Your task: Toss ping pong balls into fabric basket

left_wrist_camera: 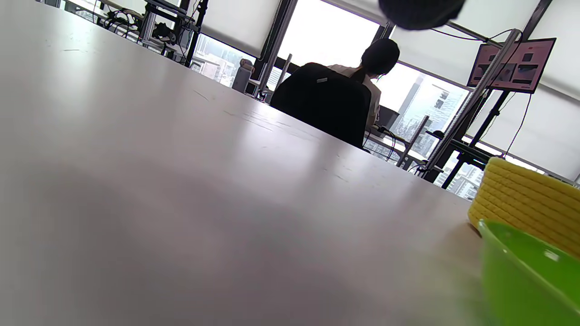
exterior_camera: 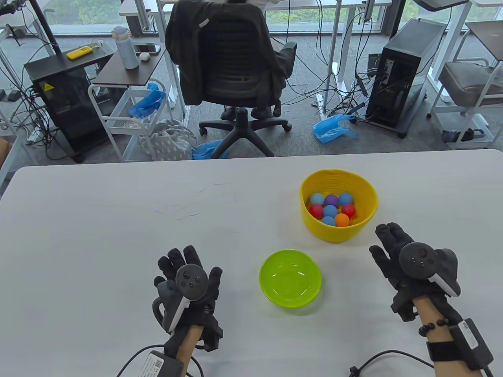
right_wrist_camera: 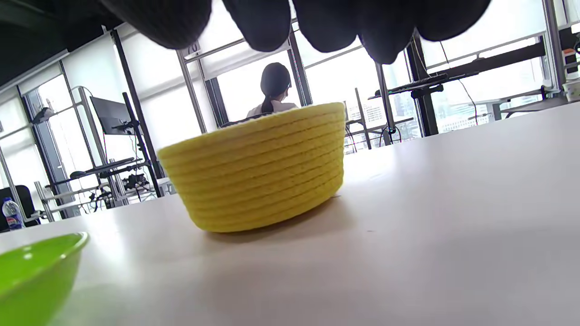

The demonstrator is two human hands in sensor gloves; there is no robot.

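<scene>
**Balls all in basket, both hands empty — wrap-up state**

Status: the yellow fabric basket [exterior_camera: 339,204] sits on the white tabletop [exterior_camera: 118,220] at about 1 o'clock from the green plastic bowl [exterior_camera: 290,278], near it but not touching. Eight ping pong balls [exterior_camera: 332,209] are counted inside the basket: blue, purple, red, orange. The bowl is seen empty in the table view. No loose ball is seen on the tabletop.

Grip state: left hand [exterior_camera: 188,280] is held flat, fingers spread and straight, nothing held, at 9 o'clock from the bowl. Right hand [exterior_camera: 408,261] has fingers extended and together, nothing held, at about 4 o'clock from the basket, just beside it without contact.

Judgement: the tossing looks finished. If another ball were supplied, it would best be pinched lightly at the fingertips and lobbed low and soft from close range, aimed at the basket's centre; the balls are light and bouncy, so a hard throw risks a bounce-out off those already inside.

Hard to make out:
- Basket interior is not visible from either wrist view, only its ribbed outer wall.
- Bowl is cut off at the frame edge in both wrist views.
- Left wrist view shows only one dark blurred glove patch at the top edge.
- A ball hidden under others cannot be ruled out.
</scene>
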